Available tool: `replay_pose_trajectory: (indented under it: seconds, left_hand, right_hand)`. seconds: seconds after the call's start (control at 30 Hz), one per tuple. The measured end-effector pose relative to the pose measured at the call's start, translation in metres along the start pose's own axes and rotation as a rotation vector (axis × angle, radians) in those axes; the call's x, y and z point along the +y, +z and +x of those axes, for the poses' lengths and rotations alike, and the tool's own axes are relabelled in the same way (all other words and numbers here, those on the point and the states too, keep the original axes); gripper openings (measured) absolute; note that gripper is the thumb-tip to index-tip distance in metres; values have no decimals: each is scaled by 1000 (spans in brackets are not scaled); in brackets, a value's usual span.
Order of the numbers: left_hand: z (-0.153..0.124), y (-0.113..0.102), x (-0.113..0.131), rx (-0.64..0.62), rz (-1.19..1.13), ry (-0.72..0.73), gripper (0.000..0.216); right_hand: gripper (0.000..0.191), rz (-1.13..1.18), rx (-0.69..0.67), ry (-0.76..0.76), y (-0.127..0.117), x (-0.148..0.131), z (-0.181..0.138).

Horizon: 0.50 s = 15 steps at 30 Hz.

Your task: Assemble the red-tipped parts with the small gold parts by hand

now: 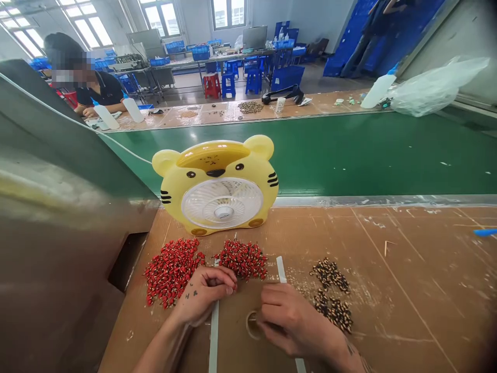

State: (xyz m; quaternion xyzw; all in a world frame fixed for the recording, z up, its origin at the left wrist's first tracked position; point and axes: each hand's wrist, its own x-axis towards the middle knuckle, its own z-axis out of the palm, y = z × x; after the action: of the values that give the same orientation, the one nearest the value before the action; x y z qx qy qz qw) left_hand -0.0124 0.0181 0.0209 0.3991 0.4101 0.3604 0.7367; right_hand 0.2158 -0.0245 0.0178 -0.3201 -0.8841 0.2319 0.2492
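My left hand point(205, 294) is closed in a pinch in front of the red piles; whatever its fingertips hold is too small to make out. My right hand point(287, 317) has its fingers curled down beside a pale ring point(249, 326), and its fingertips are partly hidden. The ring lies on a brown board point(235, 344) with light tape strips along its sides. Small red parts with metal ends form a left pile point(173, 272) and a middle pile point(243, 259). To the right lie small black-and-gold parts in a far pile point(330, 274) and a near pile point(334, 310).
A yellow tiger-faced fan point(217, 155) stands behind the piles. A metal housing point(58, 217) bounds the left side. Beyond runs a green belt point(368, 155), then a ledge with white bottles point(378, 90) and a plastic bag point(435, 90). Another person point(103, 88) sits at far left.
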Motion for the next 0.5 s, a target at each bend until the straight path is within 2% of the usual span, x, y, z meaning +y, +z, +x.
replay_pose_trajectory:
  seconds: [0.13, 0.2, 0.5]
  left_hand:
    - [-3, 1, -3, 11, -50, -109, 20]
    - [-4, 2, -5, -9, -33, -135, 19]
    - [-2, 5, -7, -65, -149, -140, 15]
  right_hand:
    - [13, 0, -13, -21, -2, -1, 0]
    - [14, -1, -7, -16, -2, -1, 0]
    - [17, 49, 21, -33, -3, 2, -1]
